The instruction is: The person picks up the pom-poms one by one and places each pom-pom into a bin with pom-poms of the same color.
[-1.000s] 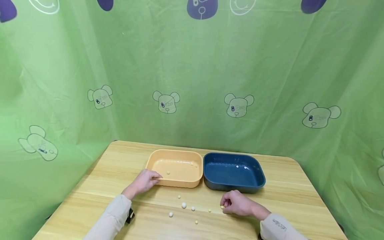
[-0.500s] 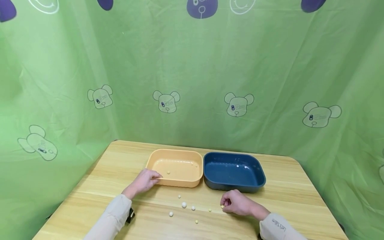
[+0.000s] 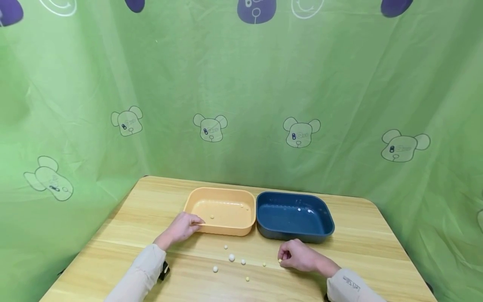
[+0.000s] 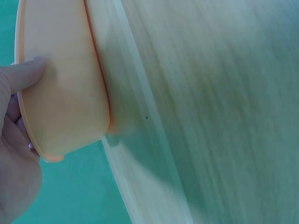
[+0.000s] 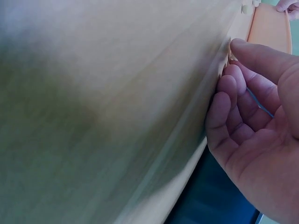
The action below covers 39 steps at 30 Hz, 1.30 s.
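Observation:
At the left, my left hand [image 3: 180, 227] grips the near rim of an orange plastic tray [image 3: 226, 231]. The left wrist view shows the thumb [image 4: 29, 74] against the tray's outer wall and the other fingers curled over its edge. My right hand [image 3: 299, 255] is low over the table in front of a dark blue tray [image 3: 292, 236]. Its thumb and index finger pinch a small yellow ball [image 3: 279, 261]. In the right wrist view the remaining fingers [image 5: 219, 112] are curled beside the tabletop.
Between the hands lie several white balls [image 3: 232, 257] and two small yellow balls [image 3: 264, 264] [image 3: 247, 279] on the wooden table [image 3: 158, 197]. A few pale balls sit in the orange tray, and white balls [image 3: 299, 209] in the blue one. A green curtain [image 3: 245, 84] hangs behind.

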Each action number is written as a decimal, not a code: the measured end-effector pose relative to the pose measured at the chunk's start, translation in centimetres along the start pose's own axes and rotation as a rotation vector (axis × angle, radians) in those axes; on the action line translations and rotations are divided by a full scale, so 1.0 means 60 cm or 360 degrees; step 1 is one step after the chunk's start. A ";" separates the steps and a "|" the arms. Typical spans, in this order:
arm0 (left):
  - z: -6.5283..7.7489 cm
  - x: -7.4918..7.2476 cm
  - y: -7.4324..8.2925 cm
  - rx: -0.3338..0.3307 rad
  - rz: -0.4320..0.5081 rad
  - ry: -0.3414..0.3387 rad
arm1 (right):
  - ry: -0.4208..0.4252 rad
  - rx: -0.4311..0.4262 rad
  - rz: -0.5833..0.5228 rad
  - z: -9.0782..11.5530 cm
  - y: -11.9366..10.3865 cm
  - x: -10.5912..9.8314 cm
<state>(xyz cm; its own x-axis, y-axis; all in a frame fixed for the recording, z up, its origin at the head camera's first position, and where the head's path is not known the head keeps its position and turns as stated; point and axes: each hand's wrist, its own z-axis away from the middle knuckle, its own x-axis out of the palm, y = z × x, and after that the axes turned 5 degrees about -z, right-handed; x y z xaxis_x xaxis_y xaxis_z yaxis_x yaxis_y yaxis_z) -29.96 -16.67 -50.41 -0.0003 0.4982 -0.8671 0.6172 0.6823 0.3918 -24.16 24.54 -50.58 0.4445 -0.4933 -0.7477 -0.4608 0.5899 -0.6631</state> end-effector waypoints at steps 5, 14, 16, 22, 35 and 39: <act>0.000 -0.001 0.002 0.0011 -0.0007 0.0001 | 0.0022 -0.0015 -0.0030 0.002 -0.003 -0.002; -0.001 -0.004 0.003 0.0039 -0.0013 0.0010 | 0.0076 -0.0092 -0.0013 0.000 -0.016 -0.017; -0.001 -0.003 0.003 0.0059 -0.0017 0.0024 | 0.0083 -0.0101 -0.0014 -0.001 -0.020 -0.022; -0.001 -0.003 0.003 0.0061 -0.0020 0.0021 | 0.0081 -0.0082 -0.0032 -0.004 -0.032 -0.032; 0.001 -0.003 0.004 0.0029 0.0001 -0.0008 | 0.0177 -0.0070 -0.0027 -0.009 -0.052 -0.049; 0.001 -0.003 0.004 0.0012 0.0014 -0.0012 | 0.0216 -0.0068 -0.0022 -0.010 -0.057 -0.054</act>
<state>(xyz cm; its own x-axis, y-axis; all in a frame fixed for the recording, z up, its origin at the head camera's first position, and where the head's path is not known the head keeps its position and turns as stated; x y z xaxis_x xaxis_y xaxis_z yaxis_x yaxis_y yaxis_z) -29.78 -16.61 -50.20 0.0111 0.5000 -0.8659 0.6230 0.6739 0.3972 -24.49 23.72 -45.88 0.3444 -0.5846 -0.7346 -0.4891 0.5562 -0.6719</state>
